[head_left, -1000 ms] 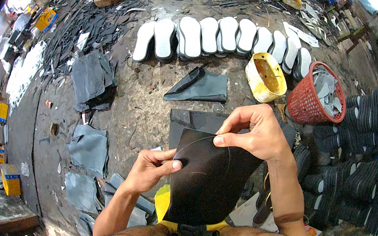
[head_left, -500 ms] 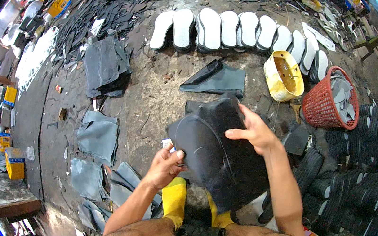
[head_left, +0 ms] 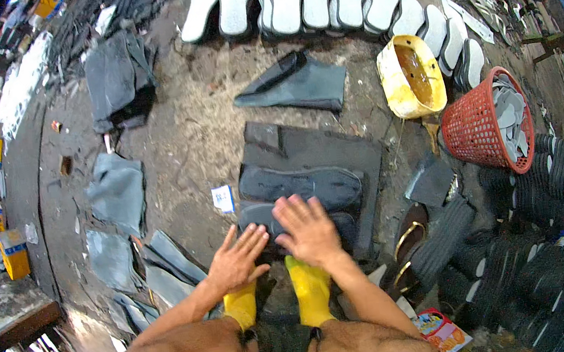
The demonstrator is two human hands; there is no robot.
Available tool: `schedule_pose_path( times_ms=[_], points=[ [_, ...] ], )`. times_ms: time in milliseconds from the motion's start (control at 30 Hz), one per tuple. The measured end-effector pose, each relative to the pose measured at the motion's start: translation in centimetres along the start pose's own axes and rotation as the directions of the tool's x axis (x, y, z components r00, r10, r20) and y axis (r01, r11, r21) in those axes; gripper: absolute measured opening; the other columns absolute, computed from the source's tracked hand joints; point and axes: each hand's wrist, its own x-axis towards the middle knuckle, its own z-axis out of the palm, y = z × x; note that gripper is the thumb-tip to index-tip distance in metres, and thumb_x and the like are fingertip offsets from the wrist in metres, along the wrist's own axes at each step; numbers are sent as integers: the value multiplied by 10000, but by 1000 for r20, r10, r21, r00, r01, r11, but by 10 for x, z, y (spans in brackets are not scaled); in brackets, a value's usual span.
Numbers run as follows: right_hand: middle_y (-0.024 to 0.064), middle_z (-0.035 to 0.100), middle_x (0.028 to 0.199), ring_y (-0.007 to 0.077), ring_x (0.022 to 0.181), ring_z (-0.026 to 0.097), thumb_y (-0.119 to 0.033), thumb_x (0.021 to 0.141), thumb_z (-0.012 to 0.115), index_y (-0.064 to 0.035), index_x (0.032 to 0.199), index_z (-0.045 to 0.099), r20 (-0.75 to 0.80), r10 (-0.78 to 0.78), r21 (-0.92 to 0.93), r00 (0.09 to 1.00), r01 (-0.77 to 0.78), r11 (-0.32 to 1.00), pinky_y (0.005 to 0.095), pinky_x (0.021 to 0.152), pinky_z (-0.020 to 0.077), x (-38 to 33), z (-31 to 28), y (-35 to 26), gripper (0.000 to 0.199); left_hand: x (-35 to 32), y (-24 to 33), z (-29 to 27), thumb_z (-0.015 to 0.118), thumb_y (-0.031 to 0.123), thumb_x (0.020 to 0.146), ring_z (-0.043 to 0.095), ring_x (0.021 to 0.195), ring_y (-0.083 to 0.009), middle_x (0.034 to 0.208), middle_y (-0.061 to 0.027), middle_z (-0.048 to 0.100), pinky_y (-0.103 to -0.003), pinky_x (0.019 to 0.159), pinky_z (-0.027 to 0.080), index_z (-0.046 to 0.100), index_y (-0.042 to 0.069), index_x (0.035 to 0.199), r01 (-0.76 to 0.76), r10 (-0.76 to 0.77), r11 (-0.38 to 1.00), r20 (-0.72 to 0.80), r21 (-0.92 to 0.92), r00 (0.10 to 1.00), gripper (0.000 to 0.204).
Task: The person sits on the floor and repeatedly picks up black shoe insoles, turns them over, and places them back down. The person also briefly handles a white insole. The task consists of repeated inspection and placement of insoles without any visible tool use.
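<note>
A black rubber sheet [head_left: 301,183] with sole-shaped outlines lies on a dark square mat [head_left: 371,164] on the ground before my feet. My right hand [head_left: 309,233] is spread flat, palm down, over its near part. Beside it my left hand [head_left: 237,259] has its fingers stretched out toward the sheet's near left edge. Neither hand grips anything. Both hide part of the near sole outline, and whether the palms press on the rubber I cannot tell. A small white card [head_left: 222,199] lies left of the sheet.
White-topped soles [head_left: 285,1] stand in a curved row at the back. To the right are a yellow tub [head_left: 391,87] of brownish liquid, a red basket [head_left: 472,129] of grey scraps and stacked black soles [head_left: 524,286]. Grey rubber pieces [head_left: 117,194] lie left.
The black rubber sheet, held up between both hands before, now lies on the mat. Both hands have let go and flattened out over it. The view has shifted, so the surroundings appear higher.
</note>
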Motion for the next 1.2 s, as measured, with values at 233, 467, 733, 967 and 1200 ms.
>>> schedule_pose_path(
  times_ms=[233, 467, 733, 967, 1200],
  points=[
    [73, 267, 1675, 360, 1556, 161, -443, 1015, 518, -89, 1583, 345, 68, 405, 171, 912, -410, 896, 636, 1223, -14, -35, -19, 66, 692, 5, -5, 0, 660, 418, 946, 437, 1440, -280, 1509, -115, 520, -511, 1216, 265, 567, 74, 1421, -27, -8, 987, -218, -160, 976, 594],
    [97, 729, 1090, 185, 945, 680, -224, 975, 683, 26, 1200, 685, 172, 897, 749, 408, -645, 151, 315, 855, 537, -70, -27, 73, 337, 31, -19, 7, 882, 280, 770, 674, 945, -254, 1092, -139, 702, -370, 872, 543, 635, 60, 1351, 361, -736, 343, -9, -868, 677, 669],
    [63, 709, 1062, 222, 913, 671, -184, 914, 740, -10, 1210, 678, 613, 688, 755, 388, -30, -655, 320, 786, 531, -64, -53, 57, 348, 17, -33, -32, 820, 121, 859, 696, 843, -155, 1148, -74, 705, -333, 668, 596, 510, 51, 1456, 181, -414, -592, 489, -786, 768, 677],
    [101, 730, 1017, 145, 832, 681, 2, 888, 698, 25, 1351, 566, 262, 812, 964, 521, -104, -244, 283, 777, 548, -18, -103, 31, 482, -11, -57, -86, 765, 266, 914, 701, 957, -159, 1066, -38, 734, -372, 869, 569, 694, 98, 1156, 150, -350, -681, 498, -717, 793, 303],
    [121, 699, 1141, 171, 846, 687, -218, 981, 650, -63, 1440, 491, 97, 844, 975, 527, -223, 27, 274, 713, 541, 26, -151, 25, 510, -28, -169, -205, 737, 307, 916, 693, 908, -166, 998, 3, 711, -352, 825, 578, 666, 104, 1098, -437, -729, -310, -85, -844, 680, 281]
  ],
)
